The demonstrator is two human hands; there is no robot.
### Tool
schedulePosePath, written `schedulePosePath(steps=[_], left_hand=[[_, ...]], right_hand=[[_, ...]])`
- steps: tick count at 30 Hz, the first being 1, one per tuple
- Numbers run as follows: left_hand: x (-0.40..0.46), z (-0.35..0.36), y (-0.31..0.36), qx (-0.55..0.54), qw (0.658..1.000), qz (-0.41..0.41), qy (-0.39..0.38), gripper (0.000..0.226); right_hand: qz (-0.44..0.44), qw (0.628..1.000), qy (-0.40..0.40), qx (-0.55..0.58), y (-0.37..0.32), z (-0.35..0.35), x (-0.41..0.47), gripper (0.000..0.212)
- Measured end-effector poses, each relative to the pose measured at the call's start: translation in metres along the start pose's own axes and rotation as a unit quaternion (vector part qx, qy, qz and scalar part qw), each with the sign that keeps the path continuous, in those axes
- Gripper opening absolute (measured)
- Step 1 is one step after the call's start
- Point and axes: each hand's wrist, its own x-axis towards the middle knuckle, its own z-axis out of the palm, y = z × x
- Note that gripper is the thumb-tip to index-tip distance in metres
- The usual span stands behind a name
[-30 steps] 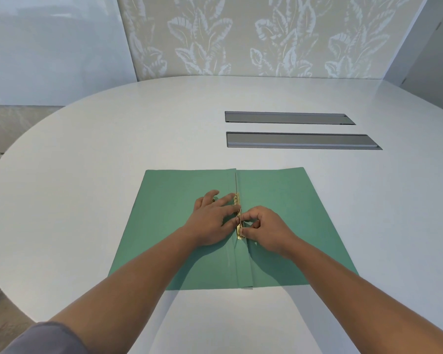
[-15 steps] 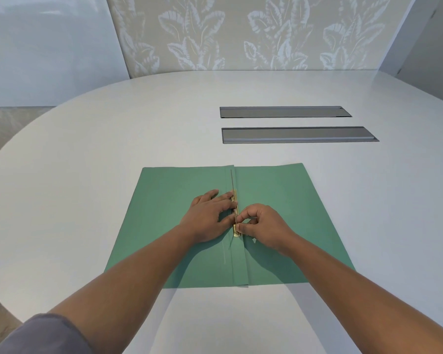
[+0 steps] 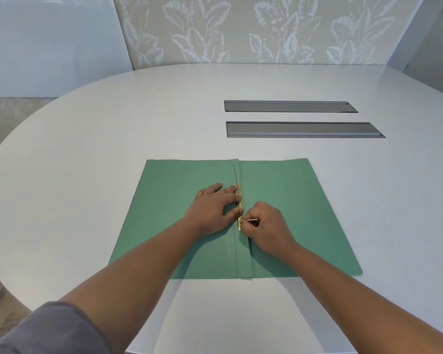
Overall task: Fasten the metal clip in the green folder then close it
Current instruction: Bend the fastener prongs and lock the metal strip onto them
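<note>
A green folder [image 3: 292, 200] lies open and flat on the white table [image 3: 113, 154]. Along its centre fold runs a brass metal clip [image 3: 239, 200]. My left hand [image 3: 215, 210] rests flat on the left leaf, its fingertips pressing on the clip bar. My right hand [image 3: 266, 226] sits just right of the fold, thumb and forefinger pinched on a thin prong of the clip that sticks out sideways near the bar's lower end. One thin prong lies flat along the fold above the bar.
Two long grey recessed slots [image 3: 302, 129] lie in the table beyond the folder, to the right. The table's rounded edge curves down the left side. A leaf-patterned wall stands behind the table.
My right hand has shifted slightly toward me along the clip and now pinches the lower prong, which sticks out to the right. My left hand stays pressed on the bar.
</note>
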Motion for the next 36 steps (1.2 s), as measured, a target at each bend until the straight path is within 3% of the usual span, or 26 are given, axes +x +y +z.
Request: schedulePosePath(steps=[16,24,36], left_hand=[[-0.001,-0.001,0.003,-0.005,1.0,0.002,0.001,0.051],[-0.001,0.001,0.003,-0.002,1.0,0.003,0.006,0.05],[-0.002,0.0,0.002,-0.002,1.0,0.003,0.009,0.051]], right_hand=[[-0.105,0.977,-0.165,-0.084,-0.003,-0.03,0.004,0.013],[0.002,0.994,-0.012,-0.11,-0.024,0.002,-0.014,0.024],[-0.136,0.982,-0.028,-0.132,-0.016,-0.007,-0.024,0.024]])
